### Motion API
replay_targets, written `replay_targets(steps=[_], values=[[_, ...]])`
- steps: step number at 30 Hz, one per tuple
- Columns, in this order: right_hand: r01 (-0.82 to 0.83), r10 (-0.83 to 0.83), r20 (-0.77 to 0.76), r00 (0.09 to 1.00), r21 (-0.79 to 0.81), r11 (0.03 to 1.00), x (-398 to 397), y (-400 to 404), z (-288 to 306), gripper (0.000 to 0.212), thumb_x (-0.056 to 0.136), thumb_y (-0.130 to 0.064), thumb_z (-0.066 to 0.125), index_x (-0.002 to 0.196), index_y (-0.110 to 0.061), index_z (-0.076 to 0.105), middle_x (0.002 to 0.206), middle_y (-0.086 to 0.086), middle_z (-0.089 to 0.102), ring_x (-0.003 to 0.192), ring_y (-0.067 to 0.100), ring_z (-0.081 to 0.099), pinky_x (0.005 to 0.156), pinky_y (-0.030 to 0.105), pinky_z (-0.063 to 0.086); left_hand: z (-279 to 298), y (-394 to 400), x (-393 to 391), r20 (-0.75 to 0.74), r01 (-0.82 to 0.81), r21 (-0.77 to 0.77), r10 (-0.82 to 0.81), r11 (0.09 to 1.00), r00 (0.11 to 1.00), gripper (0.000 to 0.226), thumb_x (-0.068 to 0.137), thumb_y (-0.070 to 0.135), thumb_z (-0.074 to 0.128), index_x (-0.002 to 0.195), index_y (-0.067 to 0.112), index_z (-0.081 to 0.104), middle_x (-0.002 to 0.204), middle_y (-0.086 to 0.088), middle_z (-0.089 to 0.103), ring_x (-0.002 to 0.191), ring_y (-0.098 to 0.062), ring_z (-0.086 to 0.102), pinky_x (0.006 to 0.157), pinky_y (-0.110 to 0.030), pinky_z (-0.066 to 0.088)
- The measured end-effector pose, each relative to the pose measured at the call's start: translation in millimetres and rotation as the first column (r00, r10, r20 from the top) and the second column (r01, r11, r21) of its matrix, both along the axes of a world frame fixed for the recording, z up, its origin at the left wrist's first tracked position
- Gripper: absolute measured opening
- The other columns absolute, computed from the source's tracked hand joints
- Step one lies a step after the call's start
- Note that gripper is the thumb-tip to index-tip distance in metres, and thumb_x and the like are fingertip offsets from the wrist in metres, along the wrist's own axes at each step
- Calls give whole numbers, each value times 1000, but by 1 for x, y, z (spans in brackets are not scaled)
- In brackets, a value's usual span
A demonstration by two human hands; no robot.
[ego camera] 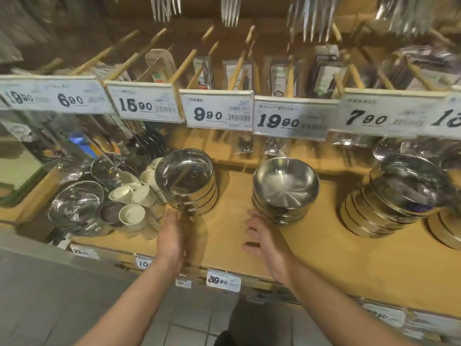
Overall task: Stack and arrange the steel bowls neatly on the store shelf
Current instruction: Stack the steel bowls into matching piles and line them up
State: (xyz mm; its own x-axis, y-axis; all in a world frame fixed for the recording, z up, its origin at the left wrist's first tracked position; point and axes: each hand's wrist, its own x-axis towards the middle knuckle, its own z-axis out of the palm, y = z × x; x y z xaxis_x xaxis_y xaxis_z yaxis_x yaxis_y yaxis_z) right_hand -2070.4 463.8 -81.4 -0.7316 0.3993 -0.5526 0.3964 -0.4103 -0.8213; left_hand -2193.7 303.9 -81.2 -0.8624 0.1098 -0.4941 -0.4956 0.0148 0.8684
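Observation:
Three stacks of steel bowls stand on the wooden shelf (232, 236). The left stack (185, 179) has straight sides, the middle stack (284, 186) has rounded bowls, and a taller leaning stack (396, 193) stands to the right. My left hand (172, 238) reaches toward the base of the left stack, fingers extended, holding nothing. My right hand (262, 238) hovers in front of the middle stack's base with fingers spread, holding nothing. Whether either hand touches its stack is unclear because of blur.
Cream cups (132, 198) and wrapped glass lids (77, 208) crowd the shelf's left end. Price tags (217, 112) hang on a rail above, with packaged utensils on wooden pegs behind. More bowls (446, 226) sit at the far right. Tiled floor lies below.

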Motion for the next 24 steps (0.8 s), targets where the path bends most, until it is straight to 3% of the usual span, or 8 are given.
replay_targets(steps=[2,4,7,8,12,18,21,24], values=[[8,-7,-39,999,25,1000,-25,-3,4,46,106,-40,41,150,-27,39,157,0,37,137,19,42,95,38,51,-4,-3,-8,-31,-7,50,8,999,999,33,107,45,36,104,40,69,107,6,75,105,-14,69,101,-44,50],[30,-27,-88,996,32,999,-49,-9,5,48,106,-43,41,151,-30,35,162,-4,28,141,20,36,94,38,50,-7,-3,-16,-31,-4,123,8,992,999,36,106,46,37,105,48,73,110,8,77,102,-5,71,99,-41,49],[51,-47,-135,990,26,998,-77,-21,5,72,89,-65,39,154,-35,29,165,-9,19,146,19,29,101,43,46,-8,-2,-27,10,-55,198,54,979,998,41,105,43,43,142,30,51,137,-3,64,126,-20,59,113,-47,41],[52,-49,-145,988,20,998,-84,-24,4,78,83,-68,39,154,-36,28,165,-9,18,146,19,27,105,46,43,-10,-2,-32,13,-63,209,61,976,998,42,104,41,44,143,24,47,139,-5,61,127,-24,57,112,-47,42],[86,-88,-153,984,-15,996,-111,-35,3,60,100,-56,38,155,-37,26,164,-9,24,137,11,31,112,52,37,-13,-1,-48,-15,-30,217,34,976,999,31,104,35,45,129,17,51,121,-7,67,111,-24,61,87,-37,50],[122,-135,-179,975,-79,989,-126,-28,-1,50,103,-49,46,150,-33,42,149,-11,48,131,8,44,105,41,41,-21,5,-61,6,3,253,-5,967,1000,8,102,31,52,108,29,57,107,5,72,110,-20,65,83,-33,53],[131,-140,-180,974,-61,990,-129,-25,-3,42,102,-50,47,142,-39,49,134,-21,56,114,-5,49,90,32,44,-21,8,-62,10,-7,284,4,959,1000,4,103,29,52,103,28,56,100,5,70,103,-20,64,86,-35,52],[138,-147,-181,972,-62,988,-131,-24,-4,39,100,-52,48,137,-41,54,134,-21,58,116,-2,51,91,33,45,-15,11,-61,8,-11,297,9,955,1000,4,104,26,51,105,24,54,98,2,68,93,-18,65,78,-31,54]])
